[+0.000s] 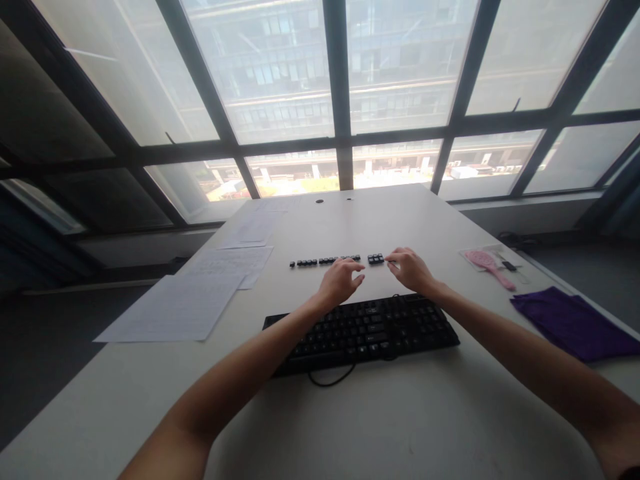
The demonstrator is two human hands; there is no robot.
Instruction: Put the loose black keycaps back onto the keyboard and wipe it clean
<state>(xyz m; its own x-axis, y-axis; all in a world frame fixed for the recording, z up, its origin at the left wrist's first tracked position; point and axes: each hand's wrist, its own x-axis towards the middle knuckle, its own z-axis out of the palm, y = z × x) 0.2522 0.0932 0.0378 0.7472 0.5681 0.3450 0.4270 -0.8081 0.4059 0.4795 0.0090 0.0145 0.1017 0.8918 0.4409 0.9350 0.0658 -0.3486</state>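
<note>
Centrally, one black keyboard (373, 328); beyond it, keycap row (307, 263); left hand (339, 281), grip parted; right hand (413, 270) beside keycap cluster (375, 259), grip narrow (whether holding anything, cannot tell).

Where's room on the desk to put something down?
The desk is bare past the keys, right of the papers, and nearer than the keyboard and cable, between the arms. Crowded: around the left hand and right hand, and by the brush and cloth.

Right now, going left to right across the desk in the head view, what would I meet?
Paper sheets, your left hand, the small keycap cluster, your right hand, the pink hairbrush, the purple cloth.
</note>
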